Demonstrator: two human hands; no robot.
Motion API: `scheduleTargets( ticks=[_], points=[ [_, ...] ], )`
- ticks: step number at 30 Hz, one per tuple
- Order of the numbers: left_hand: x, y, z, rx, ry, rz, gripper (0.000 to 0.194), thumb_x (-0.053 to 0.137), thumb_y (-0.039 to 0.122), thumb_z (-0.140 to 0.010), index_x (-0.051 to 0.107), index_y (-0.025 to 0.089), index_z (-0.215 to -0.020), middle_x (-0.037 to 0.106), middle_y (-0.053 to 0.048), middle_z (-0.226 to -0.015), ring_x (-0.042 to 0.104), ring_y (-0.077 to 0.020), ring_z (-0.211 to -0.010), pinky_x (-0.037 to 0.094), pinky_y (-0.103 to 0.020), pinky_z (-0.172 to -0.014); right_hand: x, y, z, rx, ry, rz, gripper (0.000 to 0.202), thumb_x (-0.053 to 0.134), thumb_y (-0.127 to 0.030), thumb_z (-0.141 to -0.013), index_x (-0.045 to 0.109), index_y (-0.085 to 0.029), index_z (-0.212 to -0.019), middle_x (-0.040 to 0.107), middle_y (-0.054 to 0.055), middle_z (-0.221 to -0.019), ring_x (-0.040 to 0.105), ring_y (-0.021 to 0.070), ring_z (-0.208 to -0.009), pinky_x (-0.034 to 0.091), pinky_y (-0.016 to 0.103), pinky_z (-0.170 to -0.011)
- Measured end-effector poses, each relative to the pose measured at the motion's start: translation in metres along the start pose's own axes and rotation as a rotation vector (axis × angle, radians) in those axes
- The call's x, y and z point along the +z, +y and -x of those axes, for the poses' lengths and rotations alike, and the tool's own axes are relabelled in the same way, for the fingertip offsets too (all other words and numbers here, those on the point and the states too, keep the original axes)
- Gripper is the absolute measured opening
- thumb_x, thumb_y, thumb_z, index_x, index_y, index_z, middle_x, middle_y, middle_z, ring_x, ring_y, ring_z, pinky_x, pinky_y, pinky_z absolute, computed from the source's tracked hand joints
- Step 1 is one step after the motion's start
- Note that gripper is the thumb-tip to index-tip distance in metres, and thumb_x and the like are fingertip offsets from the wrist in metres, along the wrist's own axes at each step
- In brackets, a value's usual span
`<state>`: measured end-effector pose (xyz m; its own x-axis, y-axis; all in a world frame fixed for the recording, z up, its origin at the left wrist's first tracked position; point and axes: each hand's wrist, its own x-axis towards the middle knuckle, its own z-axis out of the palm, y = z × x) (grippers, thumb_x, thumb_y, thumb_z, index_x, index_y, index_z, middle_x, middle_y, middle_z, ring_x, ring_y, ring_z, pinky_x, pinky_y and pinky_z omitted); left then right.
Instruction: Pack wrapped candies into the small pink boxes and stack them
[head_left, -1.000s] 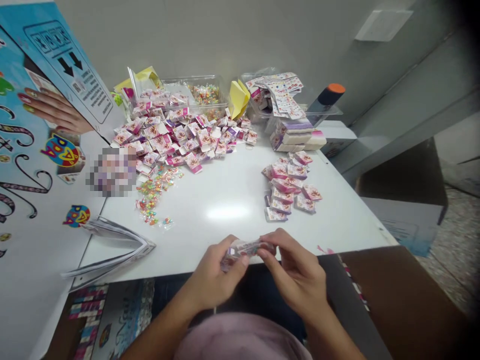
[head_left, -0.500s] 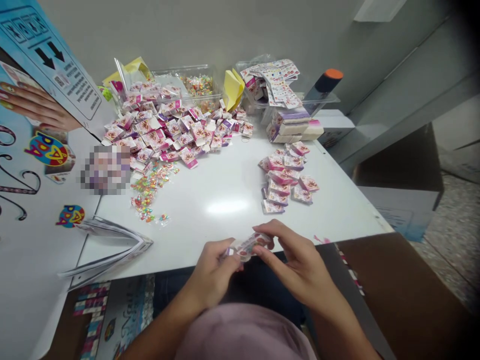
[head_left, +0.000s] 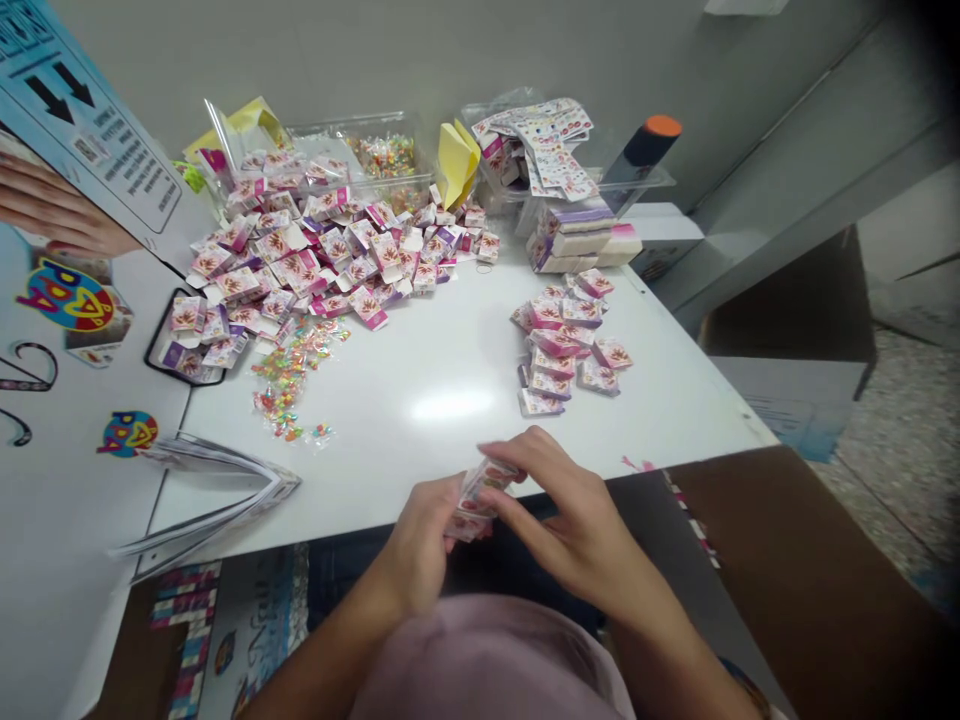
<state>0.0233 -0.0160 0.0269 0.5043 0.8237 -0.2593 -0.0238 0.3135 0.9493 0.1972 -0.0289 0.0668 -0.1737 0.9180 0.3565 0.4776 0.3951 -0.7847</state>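
At the near edge of the white table [head_left: 390, 450], both hands meet around a small printed box [head_left: 469, 520]. My left hand [head_left: 424, 535] grips the box from the left. Between the thumb and fingers of my right hand [head_left: 555, 505] is a clear packet [head_left: 489, 482] with coloured pieces, held against the top of the box. Whether the packet is partly inside the box cannot be made out. Small bags of coloured beads [head_left: 289, 385] lie left of centre. Beyond them spreads a large heap of small pink and purple boxes [head_left: 300, 265].
A smaller group of boxes [head_left: 559, 350] lies right of centre. Behind stand a clear tray of beads [head_left: 386, 155], sticker sheets [head_left: 559, 150], stacked flat cartons [head_left: 574, 240] and an orange-topped dark bottle [head_left: 649, 150]. Folded papers [head_left: 225, 490] lie at left, beside a printed panel [head_left: 82, 400].
Both hands have shifted slightly left, and the packet is now tilted more steeply over the box. The view has moved a little.
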Motion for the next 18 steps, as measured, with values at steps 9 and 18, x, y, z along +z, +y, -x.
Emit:
scheduleTargets(
  ticks=[9, 18],
  points=[
    [0.001, 0.004, 0.004, -0.074, 0.059, 0.213, 0.059, 0.032, 0.059, -0.097, 0.068, 0.014, -0.087, 0.055, -0.003, -0.071, 0.043, -0.0135, -0.065, 0.036, -0.025, -0.057, 0.014, 0.002, 0.004, -0.121, -0.036, 0.023, 0.017, 0.058, -0.011, -0.093, 0.063, -0.021, -0.105, 0.057, 0.009, -0.102, 0.051, 0.0228, -0.097, 0.048, 0.038, -0.081],
    [-0.001, 0.007, -0.005, -0.045, 0.025, 0.261, 0.04, 0.052, 0.045, -0.09, 0.071, 0.01, -0.091, 0.058, -0.004, -0.067, 0.046, -0.012, -0.059, 0.034, -0.022, -0.048, 0.038, 0.008, 0.022, -0.155, 0.012, 0.108, 0.04, 0.054, -0.006, -0.091, 0.056, -0.022, -0.128, 0.049, 0.015, -0.13, 0.048, 0.0282, -0.115, 0.051, 0.046, -0.091]
  ],
)
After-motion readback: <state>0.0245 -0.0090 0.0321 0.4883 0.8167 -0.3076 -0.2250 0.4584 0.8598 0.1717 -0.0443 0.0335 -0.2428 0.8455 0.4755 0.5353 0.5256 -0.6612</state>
